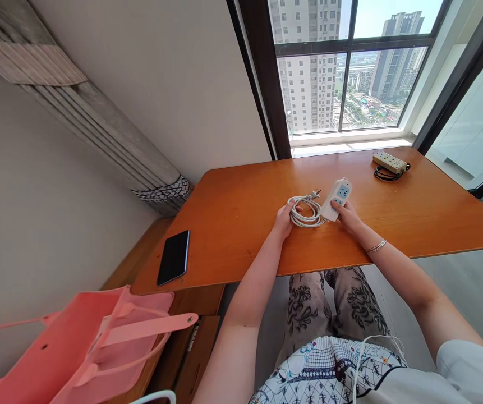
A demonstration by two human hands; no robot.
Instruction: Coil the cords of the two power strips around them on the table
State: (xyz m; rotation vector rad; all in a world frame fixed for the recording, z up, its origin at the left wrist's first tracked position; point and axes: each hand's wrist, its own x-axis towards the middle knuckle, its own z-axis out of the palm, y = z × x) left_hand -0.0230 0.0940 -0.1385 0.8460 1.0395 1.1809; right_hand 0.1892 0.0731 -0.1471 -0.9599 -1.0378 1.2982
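In the head view, I see from far off a white power strip (337, 197) at the middle of the table (233, 213); I can't tell if it touches the wood. The right hand (348, 216) has its fingers clamped on the strip. The left hand (284, 221) has its fingers clamped on the looped cord (306, 225). If that grip gets loose, I think the loops could flop and tangle.
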